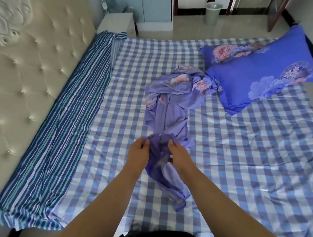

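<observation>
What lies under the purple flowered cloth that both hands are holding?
The checked sheet shows around the purple cloth, so the cloth lies on it. The left hand and right hand grip its near end. Anything beneath the crumpled folds is covered.

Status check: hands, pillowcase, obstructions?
Left hand, right hand both grip purple pillowcase near end. Far end bunched against pillow. Nothing on top of it.

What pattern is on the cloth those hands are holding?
The cloth is purple-blue with pink flowers, seen best in the head view.
</observation>
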A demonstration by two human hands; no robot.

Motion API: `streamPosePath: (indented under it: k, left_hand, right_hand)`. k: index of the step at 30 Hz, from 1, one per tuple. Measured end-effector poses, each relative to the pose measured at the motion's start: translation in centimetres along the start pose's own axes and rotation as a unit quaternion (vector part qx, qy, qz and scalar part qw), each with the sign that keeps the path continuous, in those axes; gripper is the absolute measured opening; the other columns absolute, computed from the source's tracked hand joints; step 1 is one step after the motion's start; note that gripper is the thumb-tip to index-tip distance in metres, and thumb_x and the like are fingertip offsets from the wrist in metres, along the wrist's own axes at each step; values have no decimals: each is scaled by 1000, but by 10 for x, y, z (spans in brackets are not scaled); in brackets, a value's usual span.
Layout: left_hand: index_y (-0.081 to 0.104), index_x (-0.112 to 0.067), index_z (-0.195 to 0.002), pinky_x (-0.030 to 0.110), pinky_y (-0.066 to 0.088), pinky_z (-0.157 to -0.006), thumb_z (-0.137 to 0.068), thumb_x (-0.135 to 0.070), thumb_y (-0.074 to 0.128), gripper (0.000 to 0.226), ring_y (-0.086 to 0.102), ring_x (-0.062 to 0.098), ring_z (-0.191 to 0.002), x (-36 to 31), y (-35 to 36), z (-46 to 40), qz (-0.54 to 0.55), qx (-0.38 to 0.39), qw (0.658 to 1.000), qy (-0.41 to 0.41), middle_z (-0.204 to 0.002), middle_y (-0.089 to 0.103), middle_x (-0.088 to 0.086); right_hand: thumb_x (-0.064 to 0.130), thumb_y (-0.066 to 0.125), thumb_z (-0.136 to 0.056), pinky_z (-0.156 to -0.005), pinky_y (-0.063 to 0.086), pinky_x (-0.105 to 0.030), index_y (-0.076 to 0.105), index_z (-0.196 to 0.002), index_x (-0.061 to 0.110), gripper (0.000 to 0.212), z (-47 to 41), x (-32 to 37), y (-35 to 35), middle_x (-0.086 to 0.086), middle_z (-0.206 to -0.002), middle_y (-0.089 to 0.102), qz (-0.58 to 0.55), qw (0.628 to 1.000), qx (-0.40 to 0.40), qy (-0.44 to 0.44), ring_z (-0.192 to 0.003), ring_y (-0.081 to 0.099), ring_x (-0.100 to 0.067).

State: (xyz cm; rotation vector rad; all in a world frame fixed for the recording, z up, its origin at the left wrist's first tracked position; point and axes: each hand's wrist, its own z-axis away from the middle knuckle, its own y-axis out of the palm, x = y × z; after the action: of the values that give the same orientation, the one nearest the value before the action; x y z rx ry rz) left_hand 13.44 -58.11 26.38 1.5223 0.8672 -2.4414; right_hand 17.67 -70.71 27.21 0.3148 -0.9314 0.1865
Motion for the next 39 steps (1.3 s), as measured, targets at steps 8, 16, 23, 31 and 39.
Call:
streamPosePath:
  k: [8,16,23,31,39]
  left_hand:
    - [68,-3,-109,42,53,-89,-91,-37,61,39,67,31,-97,34,-18,10,222,196,922,-247,-105,71,17]
    - [50,-16,-82,28,37,-61,-91,-11,54,11,50,23,-77,45,-34,15,-80,-49,992,-88,-78,54,2]
    - [57,-14,-111,26,44,-64,-99,-24,41,22,59,27,-97,86,-111,-11,288,-178,899,-277,-106,62,7]
    - [69,-8,-108,41,56,-85,-73,-60,71,63,66,33,-101,141,-154,46,102,247,930,-254,-106,70,17]
    - [53,-10,-63,16,34,-38,-100,-11,40,39,46,9,-35,162,-167,66,226,101,952,-183,-40,51,1]
  right_hand:
    - [43,50,-95,-52,53,-29,72,-95,8,41,-5,-46,-33,-12,-76,71,-246,944,-28,219,-58,65,-24]
    - [18,54,-95,-66,52,-34,66,-89,15,14,7,-74,-34,-7,-65,66,-147,971,5,190,-58,62,-18]
    - [13,33,-99,-30,43,-26,58,-73,6,37,5,-89,-69,-7,-42,59,-341,917,-146,145,-31,55,-21]
    - [17,59,-93,-57,56,-26,65,-111,9,21,49,-145,23,-3,-78,71,31,979,38,198,-61,67,-13]
    - [10,43,-98,-70,57,-29,63,-111,11,24,69,-178,54,-10,-98,70,-193,974,-117,-10,-84,66,-26]
